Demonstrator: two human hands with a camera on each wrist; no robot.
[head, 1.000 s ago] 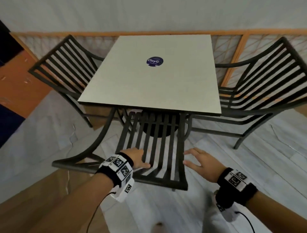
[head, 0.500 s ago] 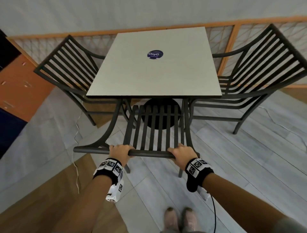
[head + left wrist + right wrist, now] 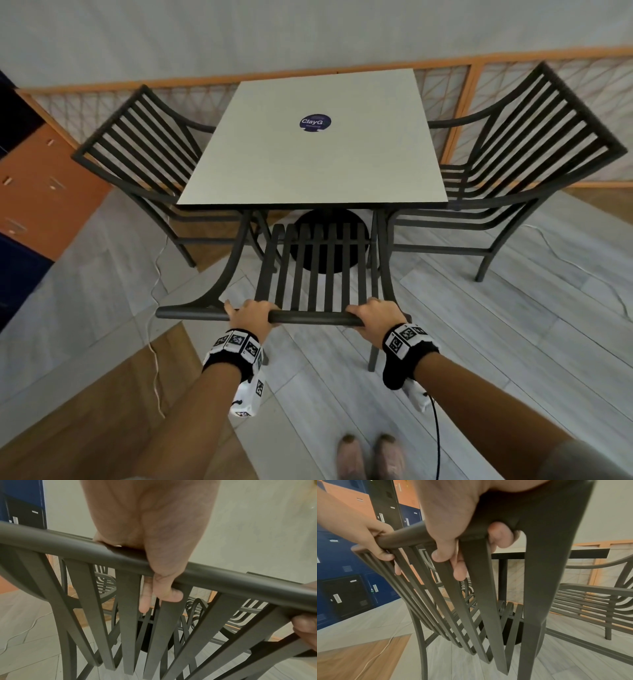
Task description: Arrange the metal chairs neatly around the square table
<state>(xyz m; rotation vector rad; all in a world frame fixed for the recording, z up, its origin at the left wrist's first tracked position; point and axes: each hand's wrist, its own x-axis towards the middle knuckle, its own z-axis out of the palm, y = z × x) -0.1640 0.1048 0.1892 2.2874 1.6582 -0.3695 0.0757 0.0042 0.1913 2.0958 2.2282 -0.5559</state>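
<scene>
A dark metal slatted chair stands at the near side of the square pale table, with its seat front under the table edge. My left hand and right hand both grip its top rail, fingers curled over it. The left wrist view shows my left hand wrapped round the rail. In the right wrist view my right hand holds the rail's right end. A second chair stands at the table's left side and a third chair at its right side.
An orange-framed lattice partition runs behind the table. Blue, black and orange lockers line the left. A white cable trails on the floor at left. The table's black round base sits under it. My feet are behind the chair.
A second ago my hands lay on the leaning backrest's slats. Now both grip the top rail and the chair stands upright, close to the table.
</scene>
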